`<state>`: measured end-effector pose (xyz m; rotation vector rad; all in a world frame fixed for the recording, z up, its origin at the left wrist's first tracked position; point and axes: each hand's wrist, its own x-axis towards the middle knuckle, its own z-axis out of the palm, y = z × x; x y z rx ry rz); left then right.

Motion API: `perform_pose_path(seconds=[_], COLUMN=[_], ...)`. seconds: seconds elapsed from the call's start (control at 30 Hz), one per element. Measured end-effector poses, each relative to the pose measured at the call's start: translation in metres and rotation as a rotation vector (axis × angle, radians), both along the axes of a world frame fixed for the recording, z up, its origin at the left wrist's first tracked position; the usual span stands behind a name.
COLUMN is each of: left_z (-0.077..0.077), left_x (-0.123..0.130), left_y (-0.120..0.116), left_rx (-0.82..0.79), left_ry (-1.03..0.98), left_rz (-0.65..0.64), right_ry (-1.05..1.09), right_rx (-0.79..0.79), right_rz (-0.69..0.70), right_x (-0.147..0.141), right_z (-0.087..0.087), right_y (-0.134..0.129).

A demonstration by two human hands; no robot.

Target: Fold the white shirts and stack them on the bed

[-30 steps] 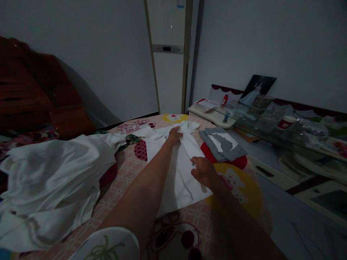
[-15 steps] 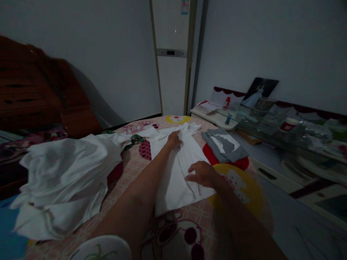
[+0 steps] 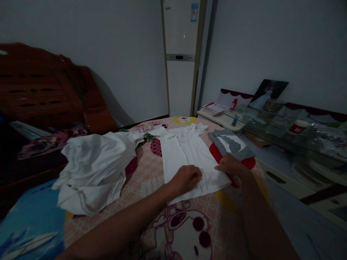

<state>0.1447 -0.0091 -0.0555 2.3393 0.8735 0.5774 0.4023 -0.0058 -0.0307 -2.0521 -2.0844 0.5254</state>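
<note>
A white shirt [image 3: 179, 151] lies spread on the patterned table cover [image 3: 146, 166], its collar end away from me and one side folded inward. My left hand [image 3: 187, 177] is on the lower part of the shirt, fingers curled; whether cloth is pinched in them is hidden. At the shirt's right edge, my right hand [image 3: 231, 165] has thumb and fingers closed together on the white cloth. A folded grey garment [image 3: 230, 142] lies just beyond my right hand. To the left rests a crumpled heap of white clothes [image 3: 94, 166].
A glass-topped cabinet [image 3: 271, 130] on the right holds a paper cup [image 3: 298, 127], a red bottle [image 3: 233, 104] and papers [image 3: 214, 108]. A wooden bench [image 3: 40, 94] stands at the left, with a blue cloth [image 3: 32, 224] nearer.
My left hand has moved from the upper part of the shirt down towards me. My right hand has shifted right to the shirt's edge. The whole view has swung slightly left.
</note>
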Motion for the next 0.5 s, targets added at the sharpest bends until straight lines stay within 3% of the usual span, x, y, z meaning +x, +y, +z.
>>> perform_pose_path(seconds=[0.1,0.23,0.5], left_z=[-0.012,-0.022,-0.021], left_x=[0.005,0.011,0.021], left_y=[-0.020,-0.018,-0.009], left_rx=[0.068,0.142,0.160], left_ry=[-0.018,0.011,0.089], left_rz=[-0.073,-0.045,0.015], right_ry=[-0.025,-0.011,0.193], right_rx=[-0.072,-0.054,-0.026], right_rz=[0.043,0.027,0.009], right_x=[-0.001,-0.004,0.005], right_z=[-0.001,-0.004,-0.009], right_y=[0.004,0.007,0.008])
